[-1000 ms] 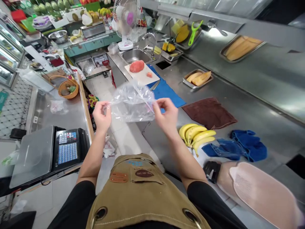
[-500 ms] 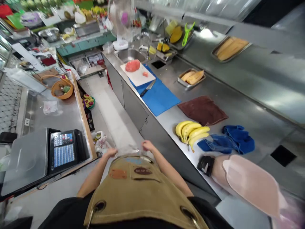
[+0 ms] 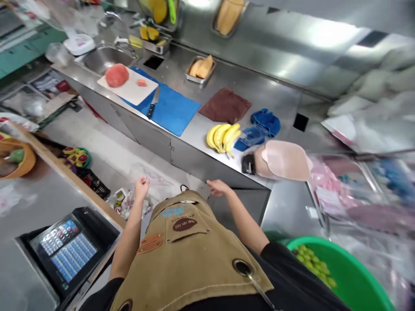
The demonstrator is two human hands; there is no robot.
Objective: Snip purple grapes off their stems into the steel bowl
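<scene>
We've got the left hand point(image 3: 142, 187) pinched shut on a clear plastic bag point(image 3: 154, 177), which trails out toward two o'clock from the fingers. Over at three o'clock, our right hand point(image 3: 219, 187) is open, fingers loosely out, well apart from the bag. Just below, four o'clock from our left hand, the apron point(image 3: 201, 259) shows pale-blue lettering and a dark oval patch point(image 3: 184, 224); we can't make out either. At eight o'clock there's a keypad point(image 3: 66, 248), its key legends too small for us. Straight up at twelve from our right hand, bananas point(image 3: 221, 137); at two, a pink container point(image 3: 287, 160); at four, green grapes point(image 3: 313, 264) in a green tub point(image 3: 359, 272). Twelve o'clock from our left, a black-handled knife point(image 3: 153, 103) lies on a blue cloth point(image 3: 178, 110), beside the cutting board point(image 3: 132, 93).
</scene>
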